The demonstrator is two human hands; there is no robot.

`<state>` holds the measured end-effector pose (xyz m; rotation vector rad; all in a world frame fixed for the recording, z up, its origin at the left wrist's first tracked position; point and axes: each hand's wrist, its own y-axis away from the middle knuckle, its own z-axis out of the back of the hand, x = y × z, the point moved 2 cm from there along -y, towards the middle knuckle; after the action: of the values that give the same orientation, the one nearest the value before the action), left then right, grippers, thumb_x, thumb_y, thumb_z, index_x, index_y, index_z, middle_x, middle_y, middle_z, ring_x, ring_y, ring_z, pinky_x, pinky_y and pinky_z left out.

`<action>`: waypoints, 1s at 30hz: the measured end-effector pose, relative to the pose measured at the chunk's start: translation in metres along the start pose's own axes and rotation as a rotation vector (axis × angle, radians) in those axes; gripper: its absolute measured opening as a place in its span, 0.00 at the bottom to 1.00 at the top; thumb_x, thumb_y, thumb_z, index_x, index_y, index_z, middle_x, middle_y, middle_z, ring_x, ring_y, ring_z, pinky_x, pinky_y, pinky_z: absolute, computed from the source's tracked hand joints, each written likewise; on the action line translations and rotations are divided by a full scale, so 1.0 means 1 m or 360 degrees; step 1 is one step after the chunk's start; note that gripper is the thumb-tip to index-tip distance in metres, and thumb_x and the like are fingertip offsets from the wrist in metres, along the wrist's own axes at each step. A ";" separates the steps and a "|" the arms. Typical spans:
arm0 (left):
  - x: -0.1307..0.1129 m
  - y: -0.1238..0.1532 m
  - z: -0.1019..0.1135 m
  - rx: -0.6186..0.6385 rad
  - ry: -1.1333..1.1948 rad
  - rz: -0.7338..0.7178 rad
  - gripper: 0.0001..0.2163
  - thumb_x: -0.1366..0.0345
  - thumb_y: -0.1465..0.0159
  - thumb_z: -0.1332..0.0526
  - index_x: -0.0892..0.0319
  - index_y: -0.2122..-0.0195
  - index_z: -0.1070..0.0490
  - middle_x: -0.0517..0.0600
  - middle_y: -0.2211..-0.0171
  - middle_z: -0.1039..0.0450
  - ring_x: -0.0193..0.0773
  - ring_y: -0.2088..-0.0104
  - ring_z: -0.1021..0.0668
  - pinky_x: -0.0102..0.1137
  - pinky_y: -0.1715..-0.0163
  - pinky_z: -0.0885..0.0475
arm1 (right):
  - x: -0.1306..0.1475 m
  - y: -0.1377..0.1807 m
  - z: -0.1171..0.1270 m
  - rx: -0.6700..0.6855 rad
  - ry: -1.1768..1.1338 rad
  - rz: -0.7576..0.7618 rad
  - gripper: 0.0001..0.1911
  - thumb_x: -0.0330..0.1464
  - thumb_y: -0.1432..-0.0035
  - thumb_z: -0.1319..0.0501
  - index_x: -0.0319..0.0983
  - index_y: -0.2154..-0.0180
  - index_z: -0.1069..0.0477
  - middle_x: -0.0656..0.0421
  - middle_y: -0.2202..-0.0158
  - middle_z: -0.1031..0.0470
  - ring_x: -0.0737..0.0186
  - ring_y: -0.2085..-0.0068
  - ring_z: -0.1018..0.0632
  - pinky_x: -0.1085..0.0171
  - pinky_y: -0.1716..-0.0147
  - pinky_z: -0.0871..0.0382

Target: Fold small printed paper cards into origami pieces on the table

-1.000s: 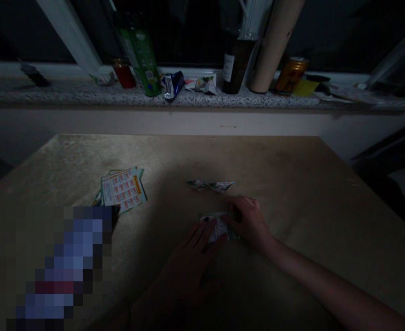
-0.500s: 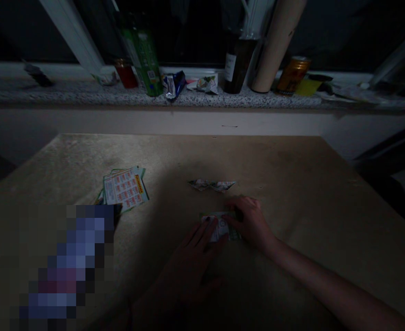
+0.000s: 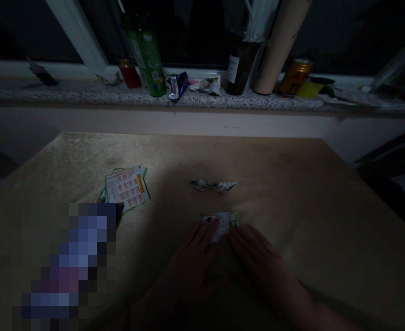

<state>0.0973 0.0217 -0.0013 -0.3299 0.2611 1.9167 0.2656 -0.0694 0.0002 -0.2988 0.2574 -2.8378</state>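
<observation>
A small printed paper (image 3: pixel 223 224), white and green, lies on the table under my fingertips and looks folded. My left hand (image 3: pixel 194 255) rests flat with its fingers stretched over the paper's left part. My right hand (image 3: pixel 255 246) lies flat too, its fingertips on the paper's lower right edge. Just beyond, two small folded paper triangles (image 3: pixel 213 185) sit side by side, their inner tips close together. A pile of printed tickets (image 3: pixel 126 186) with red number blocks lies to the left. Shadow darkens both hands, so the thumbs are hard to make out.
A pixelated bluish object (image 3: pixel 68 262) covers the table's left front. On the granite sill (image 3: pixel 195 102) behind stand a green container (image 3: pixel 150 64), a dark bottle (image 3: pixel 239 69), a cardboard tube (image 3: pixel 278 50), an orange can (image 3: pixel 295 79), a red jar (image 3: pixel 130 73) and crumpled wrappers (image 3: pixel 178 86).
My right hand has moved down from the paper's upper right edge, and its curled fingers have straightened flat. My left hand has stayed on the paper.
</observation>
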 end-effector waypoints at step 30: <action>-0.033 0.021 -0.023 -0.0422 -0.0349 0.0194 0.44 0.46 0.38 0.49 0.68 0.34 0.73 0.64 0.39 0.44 0.53 0.42 0.35 0.40 0.46 0.41 | -0.006 0.010 -0.006 0.0256 -0.0172 -0.0050 0.32 0.34 0.40 0.46 0.36 0.36 0.54 0.54 0.36 0.46 0.56 0.37 0.43 0.47 0.39 0.47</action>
<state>0.0915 -0.0219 -0.0109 -0.2800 -0.1224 2.0924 0.2727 -0.0761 -0.0083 -0.4228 0.0025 -2.8396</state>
